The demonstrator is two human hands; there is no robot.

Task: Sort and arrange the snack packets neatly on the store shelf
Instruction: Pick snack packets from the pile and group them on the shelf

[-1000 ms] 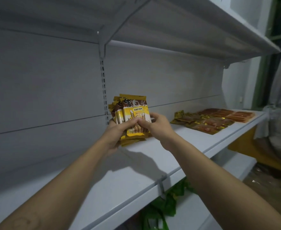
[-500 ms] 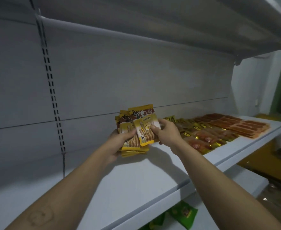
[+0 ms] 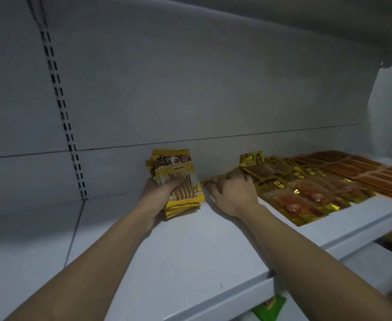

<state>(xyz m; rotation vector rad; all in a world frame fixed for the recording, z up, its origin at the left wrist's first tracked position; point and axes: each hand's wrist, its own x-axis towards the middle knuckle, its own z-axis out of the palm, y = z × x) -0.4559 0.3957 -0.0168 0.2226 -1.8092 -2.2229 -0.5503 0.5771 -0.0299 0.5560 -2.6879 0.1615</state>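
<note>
Fingers [image 3: 175, 183] of the left hand [image 3: 159, 195] were curled round the stack of yellow wafer packets [image 3: 178, 165], which was held upright near the back panel [image 3: 190, 89], lower edge down at the shelf [image 3: 178, 251]; contact could not be told. Half a second before, the stack was gripped by both hands. Now the right hand [image 3: 234, 193] had been taken off and laid, fingers loosely spread, on the gold packets [image 3: 294, 195] just beside. Orange packets [image 3: 364, 174] were lined up further right.
</note>
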